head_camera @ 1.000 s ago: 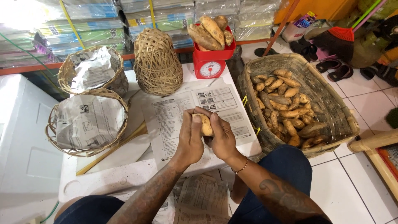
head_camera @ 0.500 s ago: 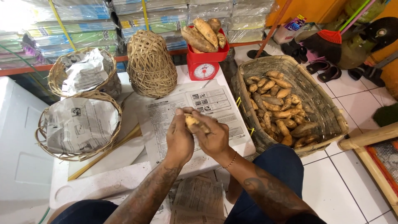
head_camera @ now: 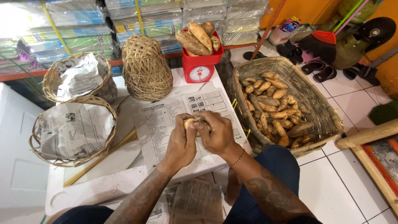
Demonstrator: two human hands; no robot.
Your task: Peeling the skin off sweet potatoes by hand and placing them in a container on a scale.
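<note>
1. Tan-skinned and small, a sweet potato sits pinched between both hands above the sheet of newspaper spread on the white table.
2. Only the tuber's upper left end shows; the rest is hidden behind the knuckles.
3. Left hand: its fingers curl around the tuber from below and from the left, closed on it, with the thumb lying along its near side.
4. Right hand: its fingers wrap over the top and right of the same tuber, closed on it too; its fingertips seem to press the skin, though the view is too crowded to tell exactly where.
5. Right of the newspaper, on the tiled floor, stands a large woven basket filled with more sweet potatoes.
6. Beyond the newspaper's far edge stands a red kitchen scale with several bigger tubers piled in its pan.
7. Just left of the scale, an upturned wicker basket rests on the newspaper's far left corner.
8. Left of the newspaper, two round baskets lined with paper sit one behind the other: the nearer basket and the farther basket.
</note>
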